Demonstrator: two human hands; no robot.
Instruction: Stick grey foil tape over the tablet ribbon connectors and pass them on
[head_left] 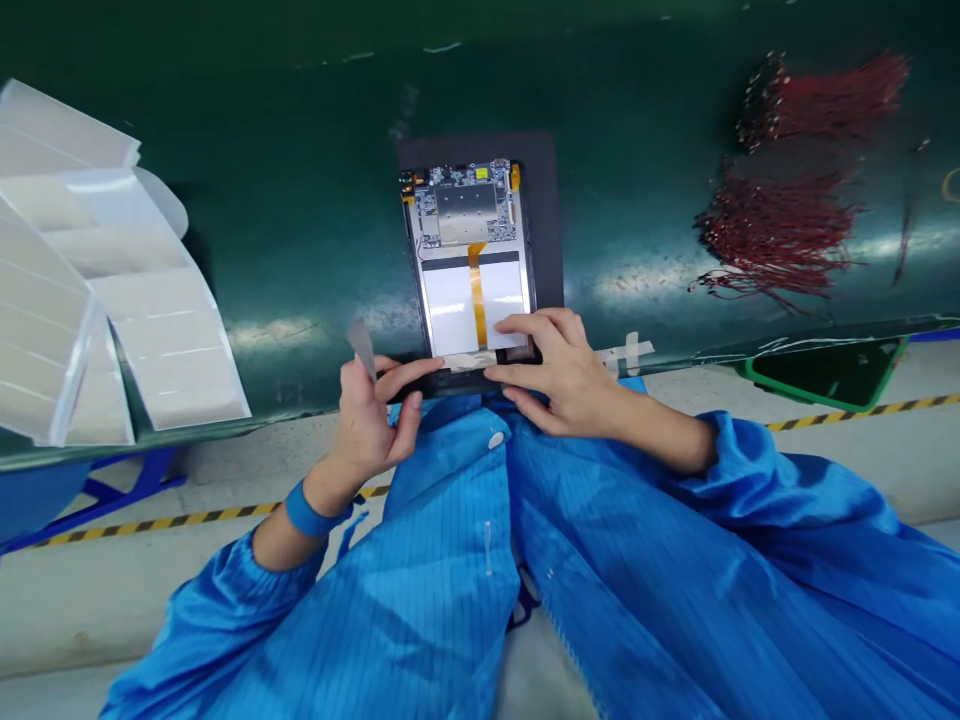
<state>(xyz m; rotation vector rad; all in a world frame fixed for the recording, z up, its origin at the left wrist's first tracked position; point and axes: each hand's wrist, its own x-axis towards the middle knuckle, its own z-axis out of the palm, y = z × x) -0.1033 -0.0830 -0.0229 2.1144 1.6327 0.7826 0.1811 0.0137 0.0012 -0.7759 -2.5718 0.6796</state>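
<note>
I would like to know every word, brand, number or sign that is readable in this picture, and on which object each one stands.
No text can be read for certain.
Circuit board: any print is too small to read.
Yellow patch on the board: too small to read.
White panels below the board: no readable lettering.
Pale sheets at the picture's left: no readable lettering.
Floor tape: yellow and black stripes, no readable words.

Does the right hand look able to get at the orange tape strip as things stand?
Probably yes. The right hand has its index fingertip just beside the orange tape strip, near that strip's lower end on the white panel, and nothing visible covers the strip there.
</note>
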